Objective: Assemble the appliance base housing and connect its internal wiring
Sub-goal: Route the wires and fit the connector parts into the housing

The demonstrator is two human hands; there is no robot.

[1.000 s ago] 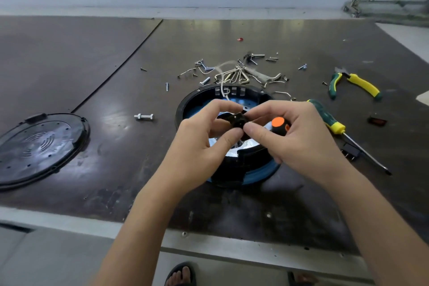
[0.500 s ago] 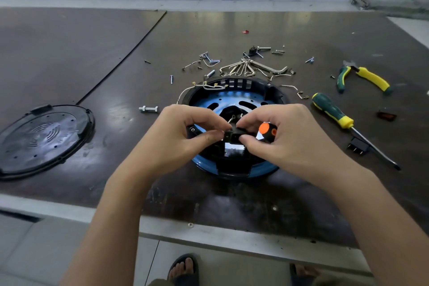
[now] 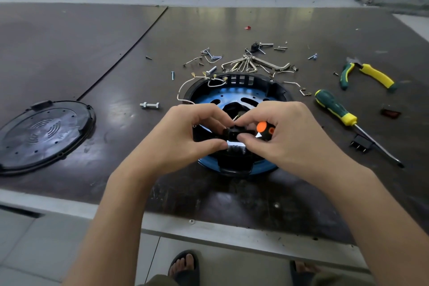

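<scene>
The round black and blue base housing (image 3: 234, 94) lies open side up on the dark table, with white wires (image 3: 185, 87) trailing over its far left rim. Above its near half, my left hand (image 3: 185, 137) and my right hand (image 3: 285, 137) pinch a small black part (image 3: 232, 133) between thumbs and forefingers. My right hand also holds a short tool with an orange-capped black handle (image 3: 264, 129) against the palm. The housing's near middle is hidden by my hands.
A round black cover plate (image 3: 44, 133) lies far left. Loose screws, metal clips (image 3: 246, 65) and a bolt (image 3: 149, 105) lie behind and left of the housing. Green-yellow pliers (image 3: 369, 74), a screwdriver (image 3: 336, 109) and a small black connector (image 3: 361, 146) lie right.
The housing has gone from tilted up toward me to lying flat on the table. Both hands stay pinched on the small black part above it.
</scene>
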